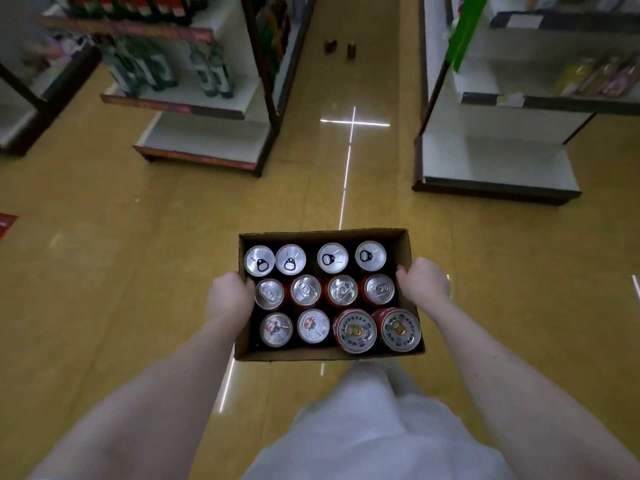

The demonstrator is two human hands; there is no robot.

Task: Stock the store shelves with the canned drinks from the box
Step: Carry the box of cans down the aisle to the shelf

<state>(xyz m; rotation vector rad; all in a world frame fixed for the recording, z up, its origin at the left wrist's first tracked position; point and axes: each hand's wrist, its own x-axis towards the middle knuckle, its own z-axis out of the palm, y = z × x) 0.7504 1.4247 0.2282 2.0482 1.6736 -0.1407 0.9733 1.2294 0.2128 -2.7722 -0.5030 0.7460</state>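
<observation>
Head view, looking steeply down, shows an open cardboard box (pixel 403 258) held out in front of the body above a glossy yellow floor (pixel 138 271). The left hand (pixel 231 295) is closed over the box's left wall with its fingers curled inside the rim, and the right hand (pixel 423 282) is closed over the right wall in the same way, so both are fully taken up with carrying. Inside stand twelve canned drinks in three rows of four, all upright, packed close and seen from their lids: a far row with black pull tabs (pixel 314 258), a middle row of plain silver tops with red sides (pixel 324 289), and a near row whose two right-hand cans have red printed rims (pixel 377 330). No can is out of the box yet. Ahead, an aisle runs between a left shelf unit (pixel 204 140), holding green bottles on an upper tier with its lowest tier bare, and a right shelf unit (pixel 498 161) with bare lower tiers and a few pale bottles higher up. Far down the aisle, a few dark cans (pixel 341 48) stand on the floor. I judge the step in hand to be transport, with stocking proper not begun. The next move probably calls for bringing the box up to a shelf and resting it on a tier or the floor, since neither hand can pick a can until one lets go.
</observation>
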